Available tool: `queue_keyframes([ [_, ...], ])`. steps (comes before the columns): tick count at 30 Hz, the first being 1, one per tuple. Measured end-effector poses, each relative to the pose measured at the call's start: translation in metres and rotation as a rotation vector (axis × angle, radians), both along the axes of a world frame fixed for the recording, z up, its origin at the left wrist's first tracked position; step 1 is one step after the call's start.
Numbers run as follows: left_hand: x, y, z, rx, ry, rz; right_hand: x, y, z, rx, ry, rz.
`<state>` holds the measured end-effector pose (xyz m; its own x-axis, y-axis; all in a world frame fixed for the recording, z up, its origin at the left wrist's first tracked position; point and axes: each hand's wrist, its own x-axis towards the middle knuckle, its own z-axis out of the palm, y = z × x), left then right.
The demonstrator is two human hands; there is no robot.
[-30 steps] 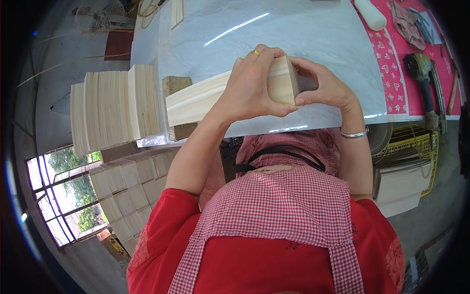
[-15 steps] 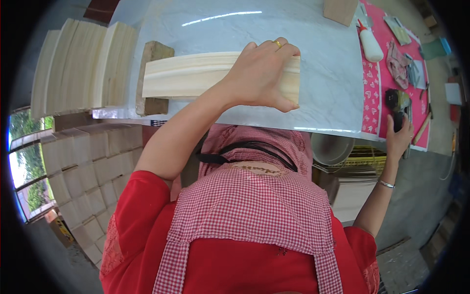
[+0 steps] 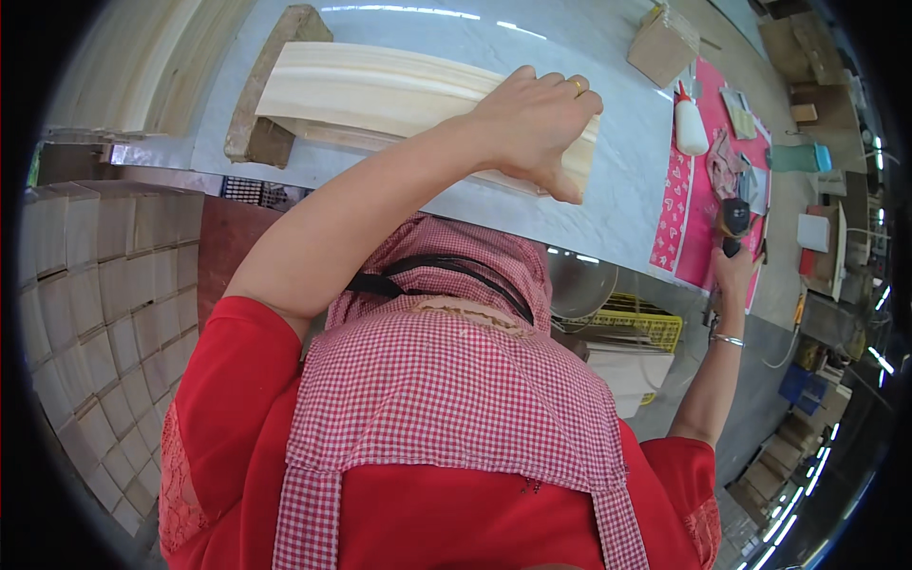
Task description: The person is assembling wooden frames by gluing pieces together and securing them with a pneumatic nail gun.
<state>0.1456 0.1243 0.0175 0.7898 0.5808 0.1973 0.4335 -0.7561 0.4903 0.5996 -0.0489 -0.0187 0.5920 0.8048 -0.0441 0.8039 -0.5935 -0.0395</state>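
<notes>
My left hand [image 3: 534,123] is closed over the right end of a pale wooden piece [image 3: 380,84], thumb at the near edge and fingers at the far edge. The piece looks like a shallow box or frame; my forearm crosses part of it. Its left end rests on a worn wooden block [image 3: 271,95]. Far to the right, my right hand [image 3: 730,274] is wrapped round the grip of a black-headed hand tool [image 3: 735,217], over a pink patterned sheet [image 3: 673,214]. The exact kind of tool is unclear.
Stacked thin boards [image 3: 142,66] stand at the far left, with piled wooden boxes [image 3: 104,294] below. A white glue bottle with red tip [image 3: 691,128], a crumpled cloth [image 3: 724,166] and a small wooden box [image 3: 663,47] lie at the right. A yellow crate [image 3: 646,323] sits under the table.
The view has swung toward the right. My right hand has brought the black-headed tool round so it points away from me. My left hand keeps its hold on the wooden piece.
</notes>
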Motion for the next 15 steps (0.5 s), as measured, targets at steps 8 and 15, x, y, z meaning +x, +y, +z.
queue_keyframes([
  [8,-0.002,-0.001,0.004,0.056,0.109,-0.025,-0.163,0.001,0.116,0.303,0.547,0.204],
  [15,0.002,-0.001,-0.003,0.079,0.092,-0.001,-0.195,0.010,0.159,0.001,0.452,0.728],
])
